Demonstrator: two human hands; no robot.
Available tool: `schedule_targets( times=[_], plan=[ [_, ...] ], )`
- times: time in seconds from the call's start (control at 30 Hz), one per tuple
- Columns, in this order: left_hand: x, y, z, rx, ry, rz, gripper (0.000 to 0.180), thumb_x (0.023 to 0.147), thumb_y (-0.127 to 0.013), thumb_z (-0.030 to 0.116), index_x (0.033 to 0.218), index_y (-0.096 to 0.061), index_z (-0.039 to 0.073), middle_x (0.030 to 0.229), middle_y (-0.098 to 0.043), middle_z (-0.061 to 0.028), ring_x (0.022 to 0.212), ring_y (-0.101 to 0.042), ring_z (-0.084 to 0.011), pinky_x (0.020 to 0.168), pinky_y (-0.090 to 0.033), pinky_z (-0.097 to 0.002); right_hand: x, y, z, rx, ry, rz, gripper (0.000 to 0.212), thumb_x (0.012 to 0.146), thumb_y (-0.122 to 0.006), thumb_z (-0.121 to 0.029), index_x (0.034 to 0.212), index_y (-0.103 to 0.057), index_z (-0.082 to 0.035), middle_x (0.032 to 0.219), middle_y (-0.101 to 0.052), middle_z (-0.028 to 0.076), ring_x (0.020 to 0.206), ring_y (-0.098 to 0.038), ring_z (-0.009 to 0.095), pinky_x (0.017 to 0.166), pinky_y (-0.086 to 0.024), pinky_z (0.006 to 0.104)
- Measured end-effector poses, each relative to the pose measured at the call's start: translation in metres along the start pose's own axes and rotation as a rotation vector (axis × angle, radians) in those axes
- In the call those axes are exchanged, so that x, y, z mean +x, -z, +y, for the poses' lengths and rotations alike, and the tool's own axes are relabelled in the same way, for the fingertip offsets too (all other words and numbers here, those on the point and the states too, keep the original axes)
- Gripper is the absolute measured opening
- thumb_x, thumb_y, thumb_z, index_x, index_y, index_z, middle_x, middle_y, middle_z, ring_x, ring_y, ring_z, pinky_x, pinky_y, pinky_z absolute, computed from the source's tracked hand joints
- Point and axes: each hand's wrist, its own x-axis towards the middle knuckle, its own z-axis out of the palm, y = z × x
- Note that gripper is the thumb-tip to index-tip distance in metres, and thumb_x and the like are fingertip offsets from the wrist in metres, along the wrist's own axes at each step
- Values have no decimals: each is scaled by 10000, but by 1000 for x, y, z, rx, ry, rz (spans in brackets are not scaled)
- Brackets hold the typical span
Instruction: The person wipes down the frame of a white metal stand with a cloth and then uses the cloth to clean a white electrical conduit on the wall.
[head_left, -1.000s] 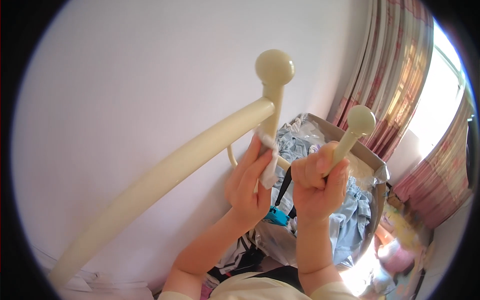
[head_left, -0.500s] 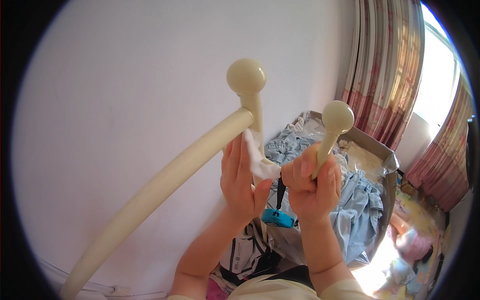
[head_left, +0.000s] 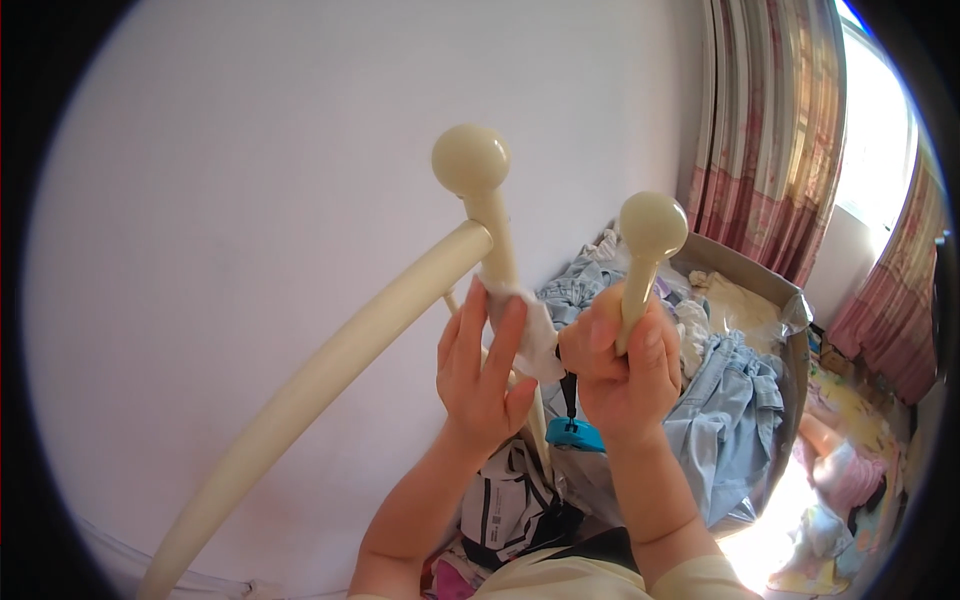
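A cream metal frame, its kind not wholly shown, rises before me with a ball-topped post (head_left: 492, 235) and a long curved rail (head_left: 325, 385) sloping down left. Against the post, just under the rail joint, my left hand (head_left: 472, 385) presses a crumpled white cloth (head_left: 540, 338), fingers spread along it and the post. My right hand (head_left: 628, 375) is wrapped round a second, shorter cream post, its round knob (head_left: 653, 225) standing above the fist. Below the right hand hangs a teal object (head_left: 575, 434) on a black strap; its kind is unclear.
Behind the posts stands a large box (head_left: 790, 350) heaped with light blue denim clothes (head_left: 725, 420) and plastic. A white and black bag (head_left: 505, 505) sits below my arms. Patterned curtains (head_left: 770, 130) flank a bright window at right. A person's arm and pink clothing (head_left: 850, 470) appear lower right.
My left hand has shifted slightly down the post, its fingers now spread over the cloth. Both posts appear a little farther left in view. My right hand keeps its grip.
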Motion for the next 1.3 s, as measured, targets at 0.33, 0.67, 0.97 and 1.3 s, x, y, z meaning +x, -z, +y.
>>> schedule_targets(
  times=[0.33, 0.67, 0.97, 1.3],
  plan=[
    [-17, 0, 9, 6, 30, 1, 458, 962, -410, 325, 1185, -612, -21, 1240, -543, -285, 1029, -587, -403, 893, -464, -420, 2, -3, -3, -31, 27, 20, 404, 1001, -407, -364, 915, -502, 19, 646, -387, -33, 512, -242, 22, 472, -202, 203],
    [-54, 25, 19, -442, 596, 154, 293, 833, -563, -46, 1124, -572, -76, 1086, -627, -150, 995, -616, -246, 842, -503, -330, -2, -2, -5, -9, -19, -36, 418, 1000, -406, -368, 963, -538, 27, 611, -395, -44, 504, -270, 24, 492, -218, 198],
    [-46, 63, 34, -1327, 1023, 289, 430, 897, -548, 99, 1310, -434, 61, 1296, -492, -127, 1160, -519, -317, 967, -438, -472, -6, -21, -10, -359, 228, 449, 380, 972, -460, -258, 1198, -488, 46, 826, -575, 74, 771, -533, 143, 730, -405, 271],
    [-27, 68, 83, -531, 488, -181, 289, 847, -629, 48, 1115, -572, -46, 981, -669, -200, 864, -670, -293, 795, -527, -372, -78, -22, -23, -1039, 291, -13, 319, 705, -635, 19, 1016, -669, -45, 975, -625, 155, 861, -594, 271, 783, -466, 336]
  ],
)
